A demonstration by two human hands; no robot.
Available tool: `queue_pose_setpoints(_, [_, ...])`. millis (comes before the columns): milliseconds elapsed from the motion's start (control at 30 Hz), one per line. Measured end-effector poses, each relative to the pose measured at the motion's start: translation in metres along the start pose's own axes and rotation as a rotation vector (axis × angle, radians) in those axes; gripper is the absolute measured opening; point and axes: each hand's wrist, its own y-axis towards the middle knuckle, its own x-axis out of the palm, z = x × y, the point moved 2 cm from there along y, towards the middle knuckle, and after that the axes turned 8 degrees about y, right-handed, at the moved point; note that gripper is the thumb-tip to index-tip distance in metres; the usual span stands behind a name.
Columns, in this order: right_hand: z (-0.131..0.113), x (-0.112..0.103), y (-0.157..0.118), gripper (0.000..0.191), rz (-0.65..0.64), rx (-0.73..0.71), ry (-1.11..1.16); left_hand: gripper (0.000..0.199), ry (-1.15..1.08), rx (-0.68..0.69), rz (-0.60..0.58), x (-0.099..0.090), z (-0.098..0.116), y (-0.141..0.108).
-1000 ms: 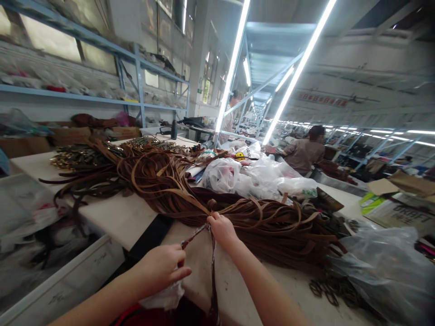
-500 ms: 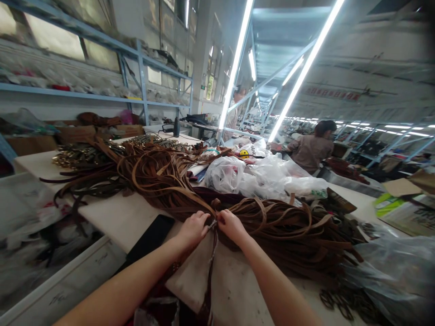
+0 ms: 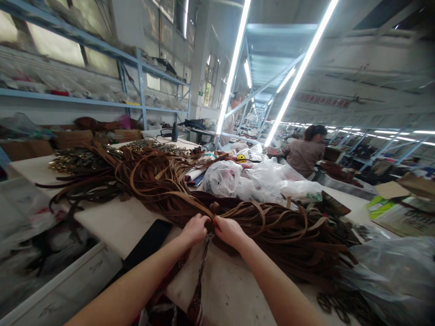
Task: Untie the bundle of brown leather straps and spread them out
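My left hand [image 3: 195,231] and my right hand [image 3: 229,232] meet almost fingertip to fingertip at the middle of the table, both closed in a pinch. Between them they grip a brown leather strap, its pinched part mostly hidden by the fingers. A dark strap with a pale, uneven edge [image 3: 201,276] hangs below the hands toward my body; whether it is the same piece I cannot tell. Just beyond the fingers, a large heap of brown leather straps [image 3: 152,181] spreads to the left, and another bundle of straps [image 3: 288,231] lies to the right.
Clear plastic bags [image 3: 258,179] lie behind the straps. Metal buckles [image 3: 74,158] are piled at far left, with a black flat object [image 3: 149,242] near my left forearm. An open carton [image 3: 401,203] and plastic sheeting [image 3: 394,271] stand right. A co-worker [image 3: 304,151] is beyond.
The view has shifted slightly. Both hands stay pinched together, the left fingers curled in more. The hanging strap's lower end has swung left, and the pale twisted part by the left fingers now shows less.
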Motion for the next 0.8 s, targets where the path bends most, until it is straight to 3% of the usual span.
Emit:
queue_pose_setpoints(133, [-0.006,-0.002,-0.014,0.023,-0.060,0.013,-0.157,0.044,0.005,-0.012,0.002,0.002,-0.001,-0.006])
queue_pose_setpoints(233, [-0.015,-0.006,-0.018,0.019,-0.084,0.051,-0.237,0.047,0.014,0.000,0.003,0.002,-0.001,-0.015])
queue_pose_setpoints(367, [-0.028,-0.034,-0.029,0.010,-0.046,0.037,-0.245,0.052,0.010,0.033,0.003,0.000,-0.004,-0.025])
queue_pose_setpoints(467, [-0.030,-0.070,-0.046,0.017,0.247,0.101,-0.005,0.050,-0.005,0.046,-0.005,-0.002,-0.007,-0.028])
queue_pose_setpoints(533, [-0.026,-0.091,-0.061,0.026,0.492,0.199,0.301,0.047,-0.014,0.057,-0.007,-0.003,-0.008,-0.031])
queue_pose_setpoints(600, [-0.026,-0.108,-0.074,0.029,0.638,0.270,0.598,0.045,-0.016,0.073,-0.006,-0.002,-0.005,-0.036])
queue_pose_setpoints(667, [-0.035,-0.122,-0.084,0.030,0.689,0.286,0.830,0.048,-0.018,0.092,0.010,0.000,0.001,-0.042])
queue_pose_setpoints(800, [-0.076,-0.150,-0.106,0.034,0.634,0.240,1.037,0.055,-0.114,0.173,0.094,0.007,0.026,-0.054])
